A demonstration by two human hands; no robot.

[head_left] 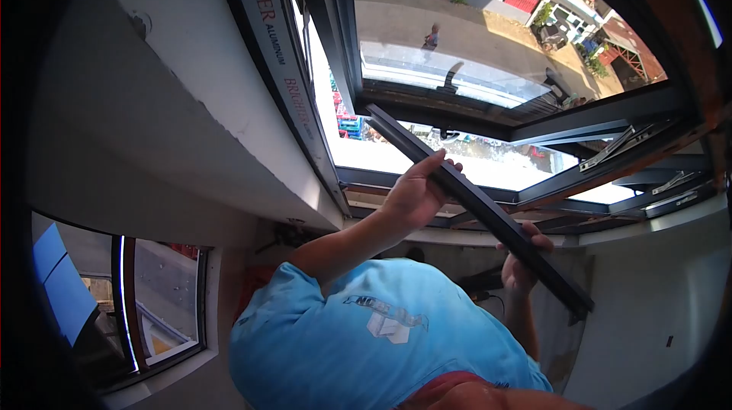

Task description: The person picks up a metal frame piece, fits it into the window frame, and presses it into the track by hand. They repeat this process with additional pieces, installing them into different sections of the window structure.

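Note:
A long dark metal bar (488, 214), with a grooved profile, slants from the window opening down to the lower right. My left hand (418, 195) is closed around its upper half, the thumb lying along the top face and the fingertips showing past the far side. Farther down, my right hand (521, 266) grips the lower half from beneath, partly hidden behind the bar. The bar's upper end overlaps the lower rail of the dark-framed window sash (465, 111) in this view. A black handle (450, 78) sits on that sash.
Lettered tape runs down the window's side frame (267, 21) at the left. Metal stay arms (610, 149) join sash and frame at the right. Another window (164, 295) is at lower left. A person (432, 35) is on the street outside. A pale wall (656, 311) stands at the right.

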